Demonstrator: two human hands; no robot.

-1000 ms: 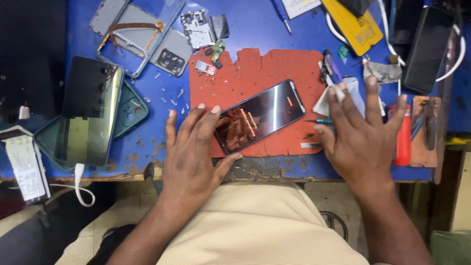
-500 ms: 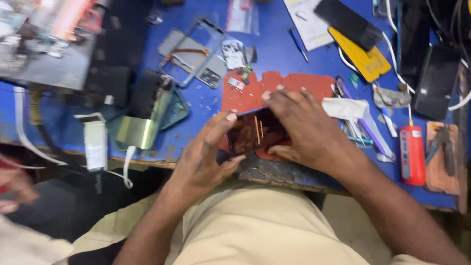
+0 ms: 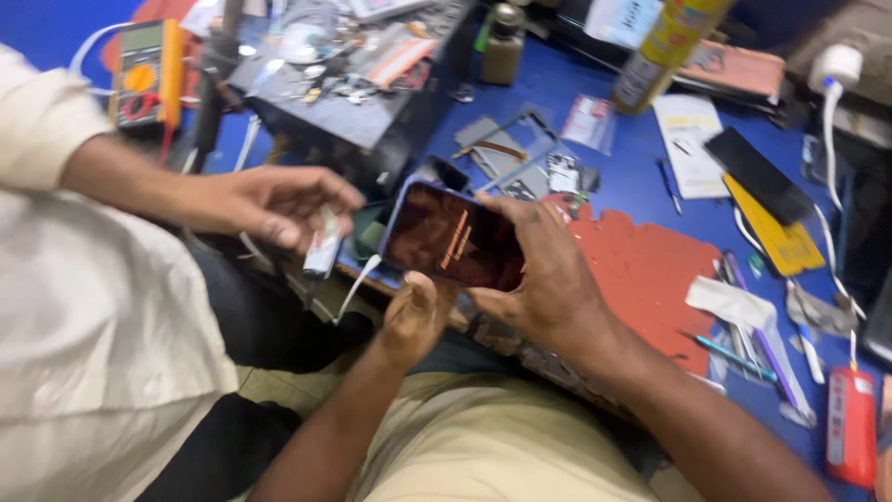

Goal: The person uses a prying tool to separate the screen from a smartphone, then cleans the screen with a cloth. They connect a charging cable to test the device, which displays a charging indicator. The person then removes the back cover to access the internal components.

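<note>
The phone [image 3: 455,240] is lifted above the front edge of the blue desk [image 3: 623,177], its dark screen up, with the right hand [image 3: 548,279] closed around its right side and the left hand [image 3: 416,316] pressing it from below with the thumb. Just right of it lies a red mat [image 3: 650,270]. On the left, another person's hand [image 3: 274,204] holds a small white thing [image 3: 323,249], near the phone but not touching.

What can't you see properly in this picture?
- Head view: the underside of the phone is hidden by the right hand and left hand holding it.
- The small white thing in the other person's hand is blurred; its kind cannot be told.
- The red tool is cut off by the right edge.
- The parts on the dark tray are too blurred to name.
</note>
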